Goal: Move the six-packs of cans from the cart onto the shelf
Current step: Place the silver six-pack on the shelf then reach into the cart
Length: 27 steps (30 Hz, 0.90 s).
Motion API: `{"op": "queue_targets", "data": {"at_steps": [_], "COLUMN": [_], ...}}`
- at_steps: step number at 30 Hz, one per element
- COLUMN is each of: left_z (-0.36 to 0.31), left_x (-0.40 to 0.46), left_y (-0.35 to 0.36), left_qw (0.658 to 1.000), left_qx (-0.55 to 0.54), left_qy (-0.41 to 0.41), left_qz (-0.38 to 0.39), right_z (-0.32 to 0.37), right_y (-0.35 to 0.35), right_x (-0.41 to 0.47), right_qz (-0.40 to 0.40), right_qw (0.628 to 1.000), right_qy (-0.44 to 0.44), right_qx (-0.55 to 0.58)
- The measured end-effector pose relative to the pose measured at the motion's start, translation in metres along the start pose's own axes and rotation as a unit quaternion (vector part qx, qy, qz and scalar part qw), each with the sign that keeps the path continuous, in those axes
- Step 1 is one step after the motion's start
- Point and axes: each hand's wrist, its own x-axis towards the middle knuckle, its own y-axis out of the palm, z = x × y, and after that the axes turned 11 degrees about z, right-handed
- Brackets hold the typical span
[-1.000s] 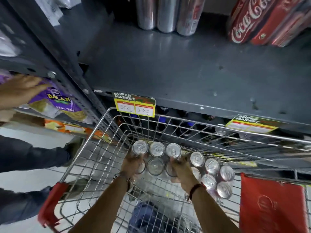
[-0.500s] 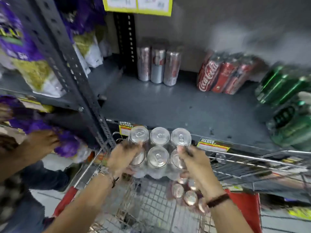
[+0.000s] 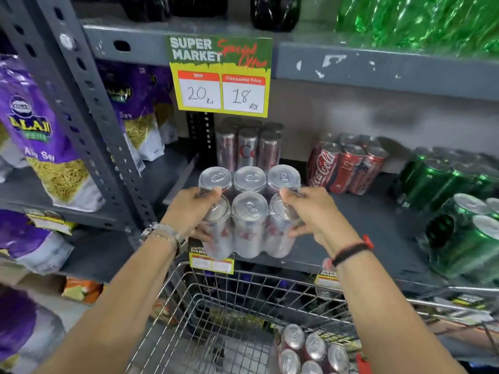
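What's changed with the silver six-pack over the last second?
The silver six-pack went up out of the cart and forward, now at the shelf front edge; whether it touches the shelf is unclear. Unchanged: the left hand and right hand still grip its sides, and another pack stays in the cart.

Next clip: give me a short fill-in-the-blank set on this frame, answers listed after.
1. Both hands, left hand and right hand, grip a six-pack of ____ cans.
2. The red six-pack stands on the ____.
3. One six-pack still lies in the ____.
4. The sign's discounted price reads ____.

Answers: silver; shelf; cart; 18
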Motion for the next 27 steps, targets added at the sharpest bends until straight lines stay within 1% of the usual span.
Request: {"op": "queue_targets", "data": {"at_steps": [4, 7, 12, 14, 15, 16, 17, 18, 19, 20, 21, 22, 23, 25, 27], "left_z": [-0.003, -0.001, 0.003, 0.006, 0.01, 0.019, 0.031, 0.048, 0.066, 0.084, 0.106, 0.129, 0.153, 0.191, 0.221], "left_x": [0.038, 0.061, 0.075, 0.071, 0.067, 0.063, 0.057, 0.049, 0.038, 0.027, 0.018, 0.011, 0.006, -0.003, -0.007], "left_y": [-0.018, -0.027, -0.03, -0.03, -0.029, -0.026, -0.02, -0.01, 0.003, 0.02, 0.039, 0.06, 0.081, 0.12, 0.15], "left_qw": [1.0, 0.999, 1.0, 1.0, 1.0, 0.998, 0.991, 0.976, 0.958, 0.943, 0.937, 0.938, 0.947, 0.972, 0.988], "left_qx": [0.006, 0.018, 0.012, 0.01, -0.012, -0.044, -0.086, -0.128, -0.145, -0.13, -0.093, -0.071, -0.056, -0.057, -0.035], "left_qy": [-0.012, -0.019, -0.021, -0.005, 0.013, 0.044, 0.079, 0.122, 0.163, 0.194, 0.212, 0.222, 0.222, 0.178, 0.132], "left_qz": [-0.008, -0.026, -0.012, -0.01, -0.015, -0.033, -0.07, -0.124, -0.185, -0.236, -0.261, -0.256, -0.224, -0.143, -0.072], "right_z": [0.009, 0.011, 0.008, 0.001, -0.006, -0.019, -0.038, -0.06, -0.083, -0.111, -0.142, -0.174, -0.205, -0.262, -0.306], "right_y": [0.01, 0.017, 0.021, 0.021, 0.022, 0.022, 0.023, 0.025, 0.027, 0.029, 0.031, 0.031, 0.031, 0.028, 0.024], "right_x": [0.042, 0.067, 0.086, 0.083, 0.077, 0.069, 0.056, 0.038, 0.016, -0.005, -0.024, -0.04, -0.053, -0.067, -0.07], "right_qz": [0.032, 0.034, 0.002, 0.01, 0.01, -0.013, -0.061, -0.118, -0.169, -0.205, -0.222, -0.224, -0.22, -0.214, -0.201], "right_qw": [0.999, 0.999, 1.0, 0.998, 0.997, 0.997, 0.994, 0.986, 0.974, 0.965, 0.962, 0.965, 0.97, 0.972, 0.971], "right_qy": [0.017, 0.019, -0.012, -0.028, -0.043, -0.062, -0.088, -0.118, -0.148, -0.164, -0.16, -0.135, -0.1, -0.031, 0.048], "right_qx": [0.02, 0.016, 0.016, 0.047, 0.06, 0.053, 0.035, 0.02, 0.012, 0.002, -0.011, -0.022, -0.039, -0.097, -0.119]}}
